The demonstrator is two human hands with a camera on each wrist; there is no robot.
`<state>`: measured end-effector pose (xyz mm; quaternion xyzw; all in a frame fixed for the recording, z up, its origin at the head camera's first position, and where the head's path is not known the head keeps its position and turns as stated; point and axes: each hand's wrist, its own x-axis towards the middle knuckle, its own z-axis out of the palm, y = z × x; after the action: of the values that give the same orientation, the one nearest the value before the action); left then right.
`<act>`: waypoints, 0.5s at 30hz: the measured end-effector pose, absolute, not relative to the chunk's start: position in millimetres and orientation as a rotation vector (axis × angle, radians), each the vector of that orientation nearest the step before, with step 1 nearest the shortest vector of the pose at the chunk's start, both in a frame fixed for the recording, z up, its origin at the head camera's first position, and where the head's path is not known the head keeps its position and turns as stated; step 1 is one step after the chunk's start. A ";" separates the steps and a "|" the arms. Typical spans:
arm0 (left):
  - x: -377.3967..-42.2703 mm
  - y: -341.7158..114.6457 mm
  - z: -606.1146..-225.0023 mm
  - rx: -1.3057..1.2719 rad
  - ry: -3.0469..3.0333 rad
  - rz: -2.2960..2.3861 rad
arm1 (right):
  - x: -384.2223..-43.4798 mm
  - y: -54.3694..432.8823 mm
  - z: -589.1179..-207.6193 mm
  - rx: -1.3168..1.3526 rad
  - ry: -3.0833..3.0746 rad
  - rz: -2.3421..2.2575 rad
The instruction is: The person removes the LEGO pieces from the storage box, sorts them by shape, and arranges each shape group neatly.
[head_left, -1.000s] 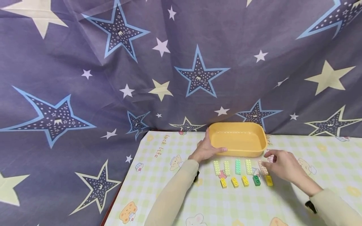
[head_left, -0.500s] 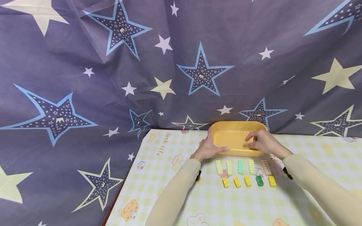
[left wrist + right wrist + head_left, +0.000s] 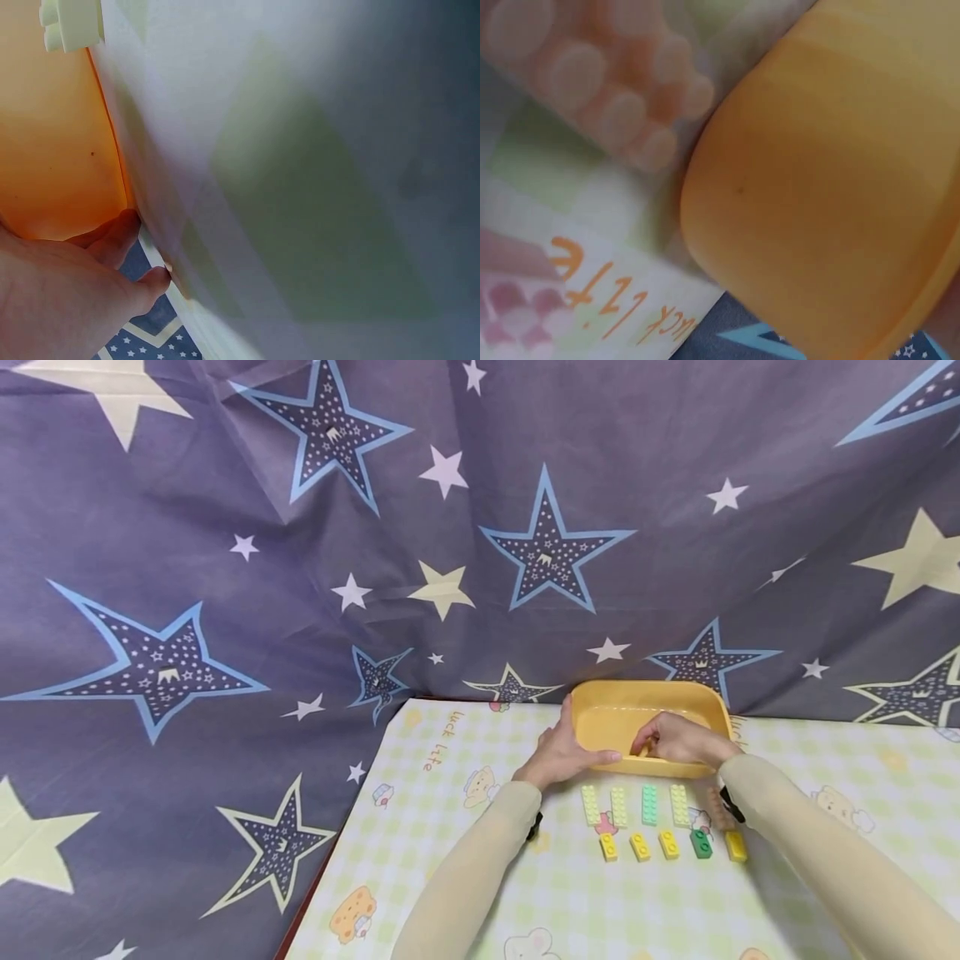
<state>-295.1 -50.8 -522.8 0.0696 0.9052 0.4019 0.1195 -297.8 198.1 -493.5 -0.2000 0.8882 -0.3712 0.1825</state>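
Observation:
My left hand (image 3: 558, 753) grips the left end of a yellow plastic tray (image 3: 678, 769), its thumb along the front rim. In the left wrist view that hand (image 3: 67, 281) is at the tray wall (image 3: 60, 142). My right hand (image 3: 678, 739) reaches down inside the tray with bent fingers; I cannot tell whether they hold anything. In front of the tray lies a row of long studded bricks: pale yellow ones (image 3: 591, 805), a mint one (image 3: 649, 804) and a peach one (image 3: 720, 810), partly covered by my right wrist. Nearer is a row of small bricks, several yellow (image 3: 640, 847) and one dark green (image 3: 701, 843).
A pink studded brick (image 3: 517, 307) shows in the right wrist view, hidden behind my sleeve in the head view. The checked tablecloth (image 3: 450, 852) covers the table. A star-print curtain (image 3: 420, 527) hangs right behind the tray.
My right hand has moved from above the peach brick, left and away from me, into the tray, its fingertips now lower inside. My left hand keeps its grip on the tray.

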 end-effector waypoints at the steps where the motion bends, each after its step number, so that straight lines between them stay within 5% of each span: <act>1: -294.9 -50.5 -521.7 0.208 2.649 1.174 | -299.0 197.6 -494.0 -0.573 2.503 -1.048; 15: -294.9 -49.3 -520.3 0.206 2.664 1.150 | -309.0 185.5 -499.5 -0.583 2.423 -1.077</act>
<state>-294.9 -49.3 -520.3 0.0702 0.9096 0.3926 0.1163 -309.0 185.5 -499.5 -0.2098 0.8723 -0.3876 0.2120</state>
